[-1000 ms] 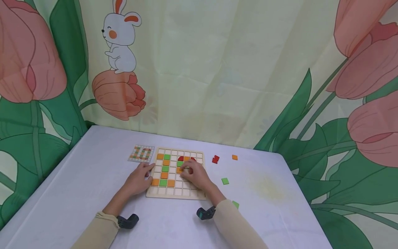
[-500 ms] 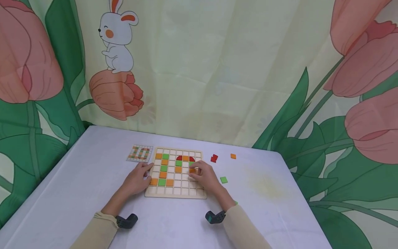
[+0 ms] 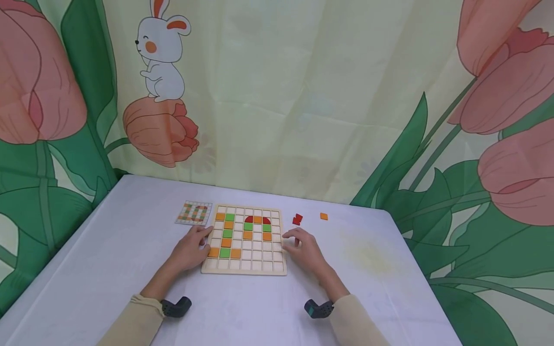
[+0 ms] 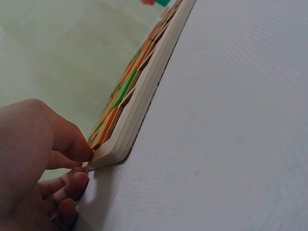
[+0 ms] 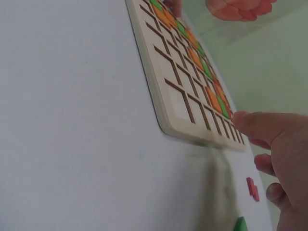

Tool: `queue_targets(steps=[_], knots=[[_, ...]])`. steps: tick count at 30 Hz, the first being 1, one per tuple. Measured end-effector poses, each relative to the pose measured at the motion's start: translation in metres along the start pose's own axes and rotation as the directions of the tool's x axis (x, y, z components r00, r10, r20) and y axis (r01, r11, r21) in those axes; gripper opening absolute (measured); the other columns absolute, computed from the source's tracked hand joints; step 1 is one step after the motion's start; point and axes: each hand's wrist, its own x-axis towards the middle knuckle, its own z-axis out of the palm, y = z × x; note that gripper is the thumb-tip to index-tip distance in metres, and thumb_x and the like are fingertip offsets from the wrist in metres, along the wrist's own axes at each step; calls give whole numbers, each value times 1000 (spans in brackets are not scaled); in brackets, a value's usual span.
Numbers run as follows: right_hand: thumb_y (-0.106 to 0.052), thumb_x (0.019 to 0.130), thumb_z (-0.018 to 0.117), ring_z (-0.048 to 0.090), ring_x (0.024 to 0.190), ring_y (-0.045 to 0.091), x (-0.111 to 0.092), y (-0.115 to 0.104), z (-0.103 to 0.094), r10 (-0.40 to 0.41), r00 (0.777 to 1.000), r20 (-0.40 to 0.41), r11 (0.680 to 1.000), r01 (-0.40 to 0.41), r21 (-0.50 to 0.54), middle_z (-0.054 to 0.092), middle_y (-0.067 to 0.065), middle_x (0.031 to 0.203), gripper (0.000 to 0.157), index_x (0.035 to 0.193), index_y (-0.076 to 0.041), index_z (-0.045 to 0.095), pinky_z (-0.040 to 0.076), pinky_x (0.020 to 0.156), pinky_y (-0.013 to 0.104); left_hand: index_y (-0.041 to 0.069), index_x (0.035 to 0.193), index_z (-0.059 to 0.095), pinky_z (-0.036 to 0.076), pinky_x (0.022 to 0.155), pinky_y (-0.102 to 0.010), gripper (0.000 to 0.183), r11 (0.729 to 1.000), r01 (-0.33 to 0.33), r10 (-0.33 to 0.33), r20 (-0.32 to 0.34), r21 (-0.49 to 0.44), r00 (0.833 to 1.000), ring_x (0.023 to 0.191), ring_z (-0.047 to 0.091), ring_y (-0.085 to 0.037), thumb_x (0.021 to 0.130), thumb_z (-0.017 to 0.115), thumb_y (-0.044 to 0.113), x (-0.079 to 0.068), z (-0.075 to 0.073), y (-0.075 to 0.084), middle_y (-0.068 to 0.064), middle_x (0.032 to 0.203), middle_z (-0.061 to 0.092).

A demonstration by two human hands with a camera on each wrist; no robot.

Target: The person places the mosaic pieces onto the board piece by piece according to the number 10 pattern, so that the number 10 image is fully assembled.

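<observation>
A wooden grid board (image 3: pixel 256 265) lies flat on the table, with several orange and green square tiles and two red curved pieces set in its cells. My left hand (image 3: pixel 189 248) holds the board's left side, thumb and fingers at the rim; the left wrist view shows this hand (image 4: pixel 43 163) near a corner. Just off the right edge, my right hand (image 3: pixel 305 251) hovers with nothing visible between thumb and fingers. An orange tile (image 3: pixel 267 236) sits in a cell left of it, below a green tile (image 3: pixel 267 228). In the right wrist view, the right hand's thumb (image 5: pixel 260 125) overlaps the board's edge.
A small printed pattern card (image 3: pixel 194 213) lies left of the board. Beyond the right hand are loose red pieces (image 3: pixel 297 219) and an orange tile (image 3: pixel 323 216). A green piece (image 5: pixel 240 224) shows below in the right wrist view. A tulip-patterned curtain (image 3: pixel 277 120) hangs behind.
My right hand moved right across the board and off its edge, leaving an orange tile in a right-side cell. It now covers the loose green tile. The left hand stayed at the rim.
</observation>
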Motion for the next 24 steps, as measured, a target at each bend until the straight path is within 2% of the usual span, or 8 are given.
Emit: queue_targets(steps=[7,19,24], knots=[[-22,83,75,51,80,15,-9,21,-13,102,995,-18,995,-102,-12,62,-4,103,24,107,-20,71,45,65,22,2,141,48,35,63,-28,56,1000,2,-2,0,9,1000,83,45,-17,87,59,11,0,0,-1,-10,106,47],[-14,83,74,49,77,14,-20,52,-29,174,984,-30,981,-176,-84,62,0,109,30,112,-19,70,44,64,21,2,141,48,35,62,-28,56,1000,14,-14,1,-1,1000,82,44,-17,87,59,11,1,1,-1,-9,103,47],[-11,83,73,49,75,14,-23,59,-31,160,987,-10,982,-161,-102,61,2,112,32,114,-18,70,43,62,20,2,141,48,35,61,-28,56,1000,19,-19,6,-7,1000,81,44,-17,86,60,11,1,1,0,-8,101,47]])
